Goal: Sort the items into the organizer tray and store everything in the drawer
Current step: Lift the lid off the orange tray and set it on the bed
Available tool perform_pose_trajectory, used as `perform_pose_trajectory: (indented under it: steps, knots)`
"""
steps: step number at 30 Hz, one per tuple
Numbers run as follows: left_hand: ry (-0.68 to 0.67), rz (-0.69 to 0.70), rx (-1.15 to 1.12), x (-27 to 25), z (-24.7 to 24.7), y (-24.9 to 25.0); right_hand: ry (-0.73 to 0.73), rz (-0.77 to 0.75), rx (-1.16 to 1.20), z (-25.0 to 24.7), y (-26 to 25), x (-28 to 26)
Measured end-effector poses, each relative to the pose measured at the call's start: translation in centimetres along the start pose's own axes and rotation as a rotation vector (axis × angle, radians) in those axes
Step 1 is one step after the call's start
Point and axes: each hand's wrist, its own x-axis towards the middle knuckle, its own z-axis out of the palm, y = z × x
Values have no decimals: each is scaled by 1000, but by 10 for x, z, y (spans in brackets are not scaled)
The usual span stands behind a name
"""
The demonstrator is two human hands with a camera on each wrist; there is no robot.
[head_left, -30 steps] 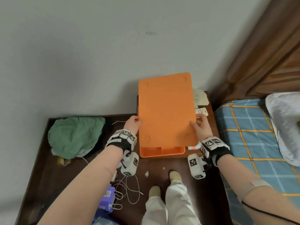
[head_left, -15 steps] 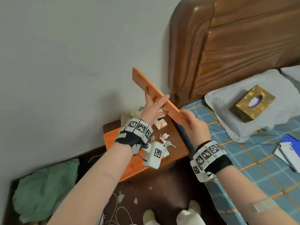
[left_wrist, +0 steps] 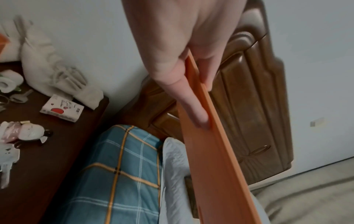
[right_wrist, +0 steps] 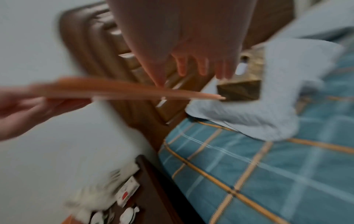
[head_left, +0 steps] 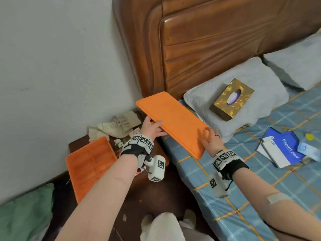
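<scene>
We hold the lid (head_left: 171, 122) over the bed (head_left: 243, 180), left hand (head_left: 151, 128) pinching its edge, right hand (head_left: 211, 140) loose-fingered; next, we judge, lay it down at 2 o'clock and sort.

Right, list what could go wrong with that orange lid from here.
1. The right hand looks open, fingers spread in its wrist view, so the orange lid hangs mostly from the left hand, which pinches one edge; it may tip or slip.
2. Swung further over the bed, the lid could knock the gold tissue box on the pillow.
</scene>
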Motion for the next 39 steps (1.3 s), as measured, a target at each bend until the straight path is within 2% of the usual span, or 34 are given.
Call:
perform_pose_trajectory:
  steps: [3,5,7,9,11,13,14,16,18,19,21,23,26,28,31,33,36,38,39]
  knots:
    - [-23,-69,96,35,16,-8,-184,417,465,6,36,25]
    - [-67,-121,167,58,24,-13,-230,527,661,12,53,39]
    - [-95,-182,202,81,32,-21,-141,620,786,23,67,55]
    - [-93,-239,210,107,34,-29,10,749,866,33,73,72]
    - [-104,-307,245,131,28,-37,68,854,897,45,75,87]
    - [-142,-363,316,155,18,-47,24,865,733,62,87,101]
    - [-156,-382,357,167,14,-53,65,889,771,68,93,106]
    - [-158,-389,482,193,11,-62,17,861,709,82,110,124]
    - [-138,-391,588,210,8,-76,89,900,739,92,110,130]
    - [-140,-395,632,224,9,-84,106,899,623,97,115,139]
    - [-150,-400,718,246,7,-106,103,956,587,103,123,151]
    - [-138,-435,806,265,7,-124,55,930,641,108,130,165]
    - [-115,-464,871,275,3,-148,-25,927,527,107,129,174]
    - [-49,-491,794,269,3,-154,-27,925,451,108,124,176]
    - [71,-513,695,256,-9,-162,49,861,378,114,117,175]
    - [123,-508,603,245,-19,-160,91,768,376,119,108,171]
    - [249,-506,430,225,-38,-154,-37,531,323,128,83,170]
    - [356,-404,409,213,-53,-151,-140,361,297,142,64,172]
    - [390,-341,477,208,-61,-147,-164,279,302,149,53,174]
